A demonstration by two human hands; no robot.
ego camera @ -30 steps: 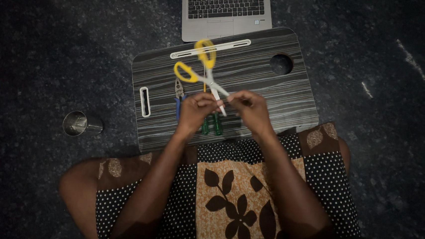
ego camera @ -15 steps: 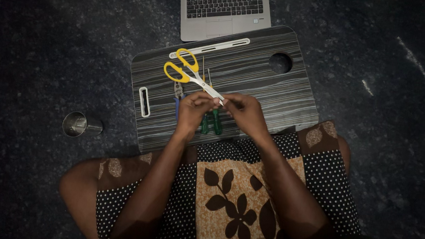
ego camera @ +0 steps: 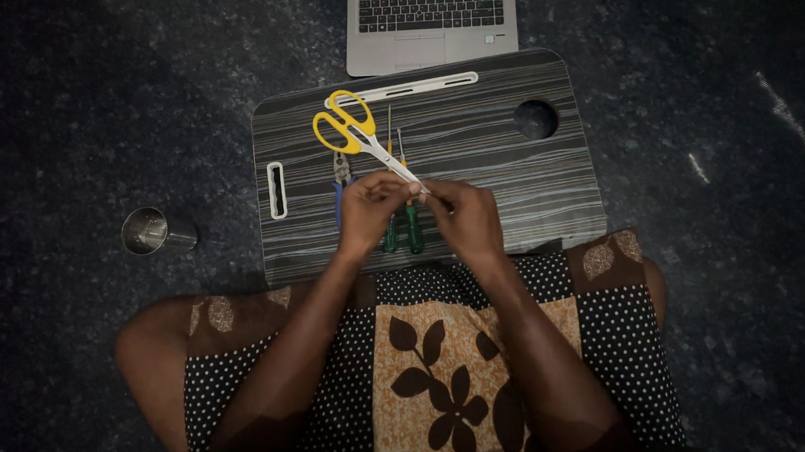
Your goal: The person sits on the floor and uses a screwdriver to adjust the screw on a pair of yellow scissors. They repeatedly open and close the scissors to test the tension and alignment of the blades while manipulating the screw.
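1. Both hands met over the near middle of the striped lap table (ego camera: 519, 178). The left hand (ego camera: 371, 210) and the right hand (ego camera: 465, 216) each had a grip pinched together at the blade tips of the yellow-handled scissors (ego camera: 357, 133); whether a small item sat between the fingertips could not be told.
2. The scissors ran from the grip up and away to the left, handles farthest from it, blades nearly together, low over the table.
3. Just under the grip lay two green-handled screwdrivers (ego camera: 404, 228); just left of it, pliers (ego camera: 340, 170) with blue handles.
4. Well beyond the grip sat a laptop (ego camera: 431, 20); far left of it, a steel cup (ego camera: 149, 231) stood on the floor.
5. Judged step: fine work at the blade tips. The next move would call for steady fingertips kept off the edges.
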